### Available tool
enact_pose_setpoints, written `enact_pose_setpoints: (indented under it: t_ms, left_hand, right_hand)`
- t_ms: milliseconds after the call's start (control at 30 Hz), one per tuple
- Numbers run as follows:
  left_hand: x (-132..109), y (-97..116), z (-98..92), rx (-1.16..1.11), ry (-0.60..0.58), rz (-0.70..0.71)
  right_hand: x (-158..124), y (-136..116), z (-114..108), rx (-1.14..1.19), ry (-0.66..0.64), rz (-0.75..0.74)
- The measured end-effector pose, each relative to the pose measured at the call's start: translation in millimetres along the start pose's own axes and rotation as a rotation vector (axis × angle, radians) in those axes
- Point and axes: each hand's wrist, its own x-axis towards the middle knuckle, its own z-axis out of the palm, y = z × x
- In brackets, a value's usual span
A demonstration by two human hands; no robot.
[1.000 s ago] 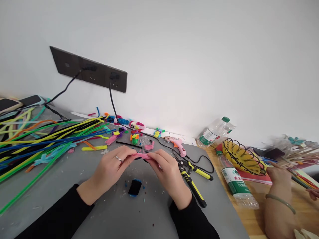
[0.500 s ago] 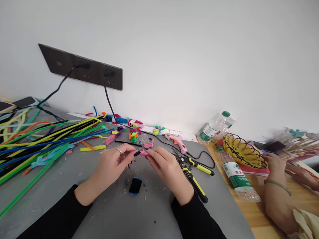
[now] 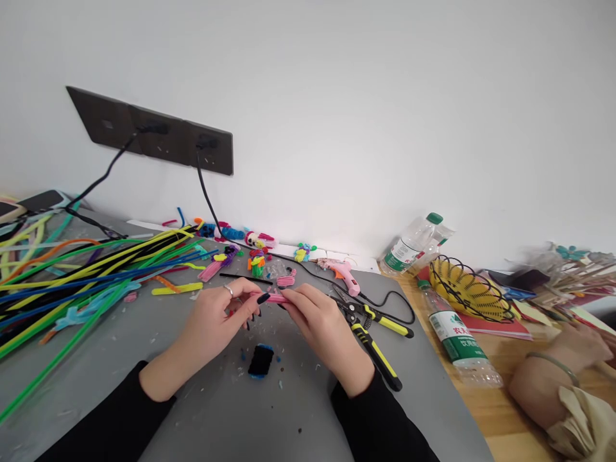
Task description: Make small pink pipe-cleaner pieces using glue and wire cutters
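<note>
Between my two hands is a short pink pipe cleaner piece (image 3: 275,298), pinched at both ends. My left hand (image 3: 224,311), with a ring on one finger, grips its left end between thumb and fingertips. My right hand (image 3: 320,324) grips the other end the same way. Just below, on the grey mat (image 3: 231,410), lies a small black pad with blue edges (image 3: 260,360). A folded pink piece (image 3: 285,280) and a thin black stick (image 3: 245,278) lie beyond my fingers. Yellow-and-black wire pliers (image 3: 375,350) are beside my right wrist.
Many coloured pipe cleaners (image 3: 96,276) spread over the left side. Small pipe-cleaner figures (image 3: 260,240) line the wall, near a pink glue gun (image 3: 342,273) with a cord. At right are plastic bottles (image 3: 459,340), a yellow basket (image 3: 466,289) and another person's arm (image 3: 543,385).
The other person's hand has left the yellow basket and moved right, toward me. My own hands have barely moved and still hold the pink piece.
</note>
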Motion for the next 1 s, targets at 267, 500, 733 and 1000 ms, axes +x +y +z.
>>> enact_pose_setpoints:
  t_ms: [267,500,733,1000]
  left_hand:
    - [-3.5,-1.2,1.5,0.207,0.052,0.196]
    - [-3.0,-1.8,3.8,0.336,0.196,0.463]
    - [-1.5,-0.5,3.4,0.356,0.210,0.503]
    - [-3.3,-1.6,2.3,0.331,0.186,0.453]
  right_hand:
    - [-0.1,1.0,-0.3,-0.078,-0.011,-0.020]
    - [-1.3,1.3,-1.2,-0.078,-0.073,0.008]
    - [-2.7,1.4,-0.8,-0.104,-0.104,-0.005]
    - [-2.2,2.4,-1.4,0.043,-0.058,0.052]
